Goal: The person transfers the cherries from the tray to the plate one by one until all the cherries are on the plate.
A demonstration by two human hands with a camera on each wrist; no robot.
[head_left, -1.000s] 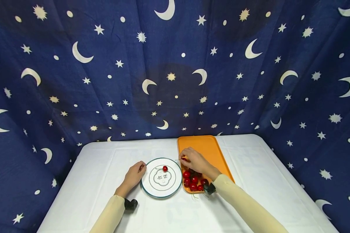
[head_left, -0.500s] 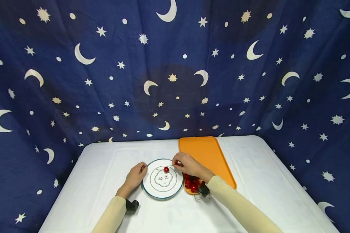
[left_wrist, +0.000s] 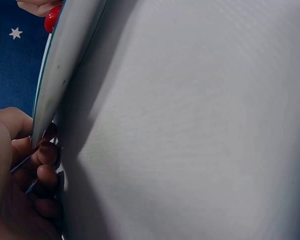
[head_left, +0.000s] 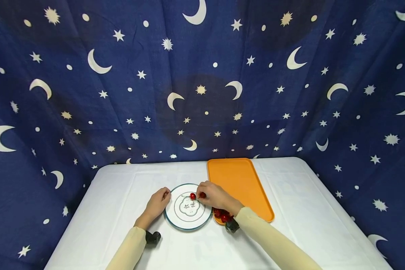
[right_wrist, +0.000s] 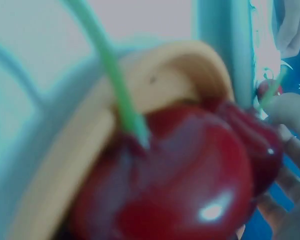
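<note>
Right grip (head_left: pixel 213 195): closed on one held cherry (head_left: pixel 202 195), fingers curled in to roughly the fruit's width. Whether the pinch bears on flesh or stem cannot be told. Position: over the upper right of the plate (head_left: pixel 200 220), which sits just left of centre in the lower half of the head frame.

Left grip (head_left: pixel 158 201): pinching the plate at its left rim. Left wrist view, lower left: thumb on the upper face, fingers curled at and behind the edge; gap closed to the rim's thickness. Probable reason: a light rim hold steadies the plate and leaves its face uncovered.

Second cherry (head_left: pixel 192 195): upper middle of the plate, stem pointing left, near the held one.

Tray (head_left: pixel 234 174): right of the plate, contact between them not resolvable. Tray cherries (head_left: pixel 224 217) heaped at its lower left end, partly behind the right wrist; the right wrist view shows them large, against the tray's raised edge. Judgement: heap on the plate side keeps the right hand's reach short.

Support: white worktop (head_left: pixel 121 183), lower half of frame; dark blue curtain (head_left: pixel 135 105) behind, printed with moons and stars.
</note>
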